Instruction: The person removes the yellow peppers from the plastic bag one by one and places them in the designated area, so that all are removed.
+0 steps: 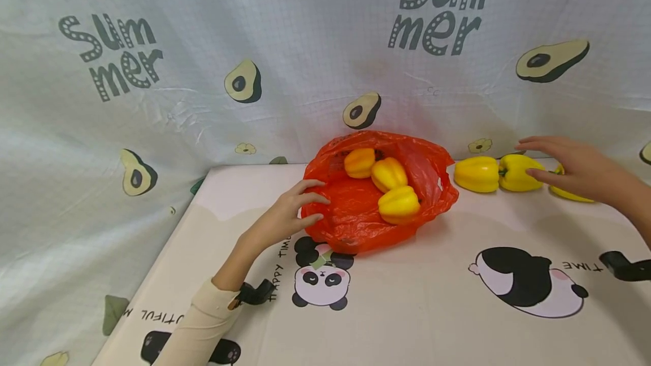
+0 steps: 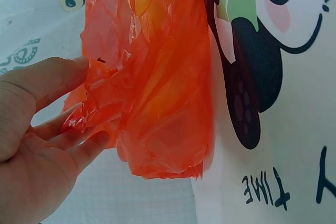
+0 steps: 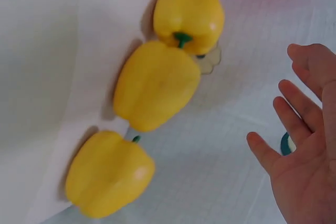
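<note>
A red plastic bag [image 1: 351, 208] lies with its mouth spread, and three yellow bell peppers [image 1: 399, 205] show inside it. My left hand [image 1: 285, 213] touches the bag's left rim with spread fingers. In the left wrist view, the thumb and fingers [image 2: 86, 150] are apart beside the crumpled film. Three more yellow bell peppers [image 1: 476, 174] form a row right of the bag. Over the right end of that row is my right hand [image 1: 580, 168], fingers extended and holding nothing. The right wrist view shows a gap between this hand and the peppers [image 3: 157, 85].
A white cloth [image 1: 305, 27] printed with avocados and lettering hangs behind the table and along its left side. Panda drawings mark the pale tabletop [image 1: 407, 309]. The bag and the pepper row lie near its back edge.
</note>
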A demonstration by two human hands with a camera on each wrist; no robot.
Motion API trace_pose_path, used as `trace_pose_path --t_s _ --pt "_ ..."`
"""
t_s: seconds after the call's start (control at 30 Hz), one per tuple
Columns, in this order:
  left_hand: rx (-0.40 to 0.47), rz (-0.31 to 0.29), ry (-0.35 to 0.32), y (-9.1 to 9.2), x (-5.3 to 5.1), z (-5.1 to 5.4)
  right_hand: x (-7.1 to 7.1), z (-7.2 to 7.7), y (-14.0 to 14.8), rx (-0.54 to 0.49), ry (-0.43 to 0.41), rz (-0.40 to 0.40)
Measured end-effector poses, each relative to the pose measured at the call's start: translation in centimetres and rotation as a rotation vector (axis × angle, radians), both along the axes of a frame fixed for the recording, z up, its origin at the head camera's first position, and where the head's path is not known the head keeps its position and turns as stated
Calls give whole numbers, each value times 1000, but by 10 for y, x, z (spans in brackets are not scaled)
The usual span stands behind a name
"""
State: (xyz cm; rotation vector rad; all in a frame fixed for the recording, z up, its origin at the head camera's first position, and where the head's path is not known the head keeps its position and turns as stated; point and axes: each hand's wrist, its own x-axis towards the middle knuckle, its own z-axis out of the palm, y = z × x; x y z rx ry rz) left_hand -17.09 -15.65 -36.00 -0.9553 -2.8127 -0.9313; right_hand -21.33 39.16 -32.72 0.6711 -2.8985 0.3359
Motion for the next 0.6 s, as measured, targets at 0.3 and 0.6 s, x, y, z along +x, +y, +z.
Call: trace_pose_path --t_s 0.3,0.6 --pt "-2 9 -6 0 2 0 11 12 -32 -3 25 85" --pt "6 -9 11 -1 1 -1 25 19 -64 -21 21 174"
